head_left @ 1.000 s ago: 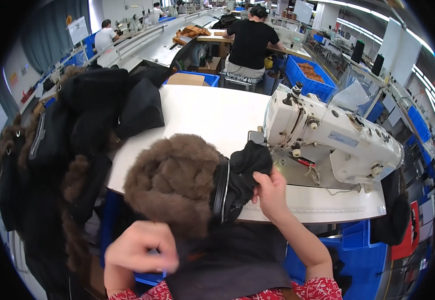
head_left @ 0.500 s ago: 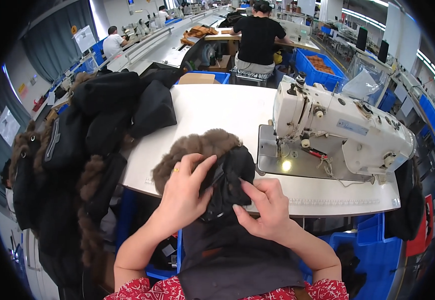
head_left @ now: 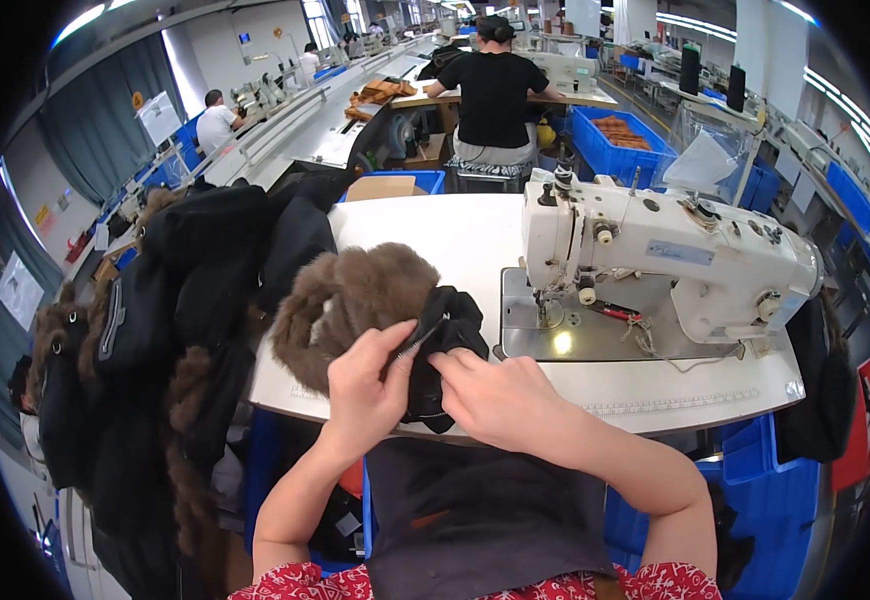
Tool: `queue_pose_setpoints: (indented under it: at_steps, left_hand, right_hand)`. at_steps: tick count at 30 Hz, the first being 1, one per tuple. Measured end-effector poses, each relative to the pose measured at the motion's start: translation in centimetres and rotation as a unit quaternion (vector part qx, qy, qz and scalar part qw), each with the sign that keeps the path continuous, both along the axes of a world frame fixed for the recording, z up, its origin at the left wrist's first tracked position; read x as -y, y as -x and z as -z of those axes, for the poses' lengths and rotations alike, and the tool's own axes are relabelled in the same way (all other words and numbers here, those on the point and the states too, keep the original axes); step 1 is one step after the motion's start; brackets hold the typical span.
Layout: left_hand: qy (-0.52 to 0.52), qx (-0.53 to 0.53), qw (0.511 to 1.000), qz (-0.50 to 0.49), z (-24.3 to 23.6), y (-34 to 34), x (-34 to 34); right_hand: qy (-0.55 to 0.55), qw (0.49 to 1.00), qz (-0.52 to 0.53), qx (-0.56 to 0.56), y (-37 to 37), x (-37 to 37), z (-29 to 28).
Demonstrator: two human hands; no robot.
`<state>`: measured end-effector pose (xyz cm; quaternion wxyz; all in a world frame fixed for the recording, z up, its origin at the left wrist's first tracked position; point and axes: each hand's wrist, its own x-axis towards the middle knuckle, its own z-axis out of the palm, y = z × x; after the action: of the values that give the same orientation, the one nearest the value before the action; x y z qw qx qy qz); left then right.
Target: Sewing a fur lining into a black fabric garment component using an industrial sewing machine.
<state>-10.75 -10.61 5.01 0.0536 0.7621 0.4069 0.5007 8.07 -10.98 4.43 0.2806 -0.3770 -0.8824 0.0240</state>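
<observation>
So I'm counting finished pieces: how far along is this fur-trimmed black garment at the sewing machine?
Nothing on it looks finished. In hand: the left hand and right hand pinch the black fabric garment beside its brown fur trim, at the table's front edge. Left: it has not reached the needle of the white sewing machine, whose plate is bare. A heap of dark fur-trimmed coats lies at the left.

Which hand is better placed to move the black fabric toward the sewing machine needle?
Probably the right hand: it grips the black fabric on the side nearer the sewing machine.
</observation>
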Motion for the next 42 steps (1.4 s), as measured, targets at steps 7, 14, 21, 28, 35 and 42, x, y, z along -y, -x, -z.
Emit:
queue_pose_setpoints:
  at_steps: [7,14,21,28,35,42]
  left_hand:
    - [-0.029,-0.028,0.998,0.056,2.9,-2.0,-1.6]
    - [0.026,0.022,0.999,-0.028,0.3,4.8,-6.0]
    - [0.017,-0.07,0.997,0.015,-0.1,4.5,-4.2]
    - [-0.139,-0.037,0.988,-0.049,1.3,6.1,-1.4]
    - [-0.104,-0.25,0.962,-0.04,0.8,5.1,0.9]
    - [0.013,-0.227,0.972,-0.059,0.5,5.2,2.2]
  right_hand:
    - [0.069,0.973,0.099,0.197,1.1,-6.8,6.0]
    - [-0.119,0.986,-0.091,-0.071,-0.4,-2.6,0.4]
    - [-0.086,0.977,-0.011,-0.194,1.8,-5.5,0.8]
    - [-0.131,0.982,-0.043,-0.132,2.0,-7.9,1.4]
    - [-0.093,0.989,-0.05,-0.105,2.6,-7.1,1.1]
    - [-0.195,0.971,-0.081,-0.113,3.4,-6.9,2.1]
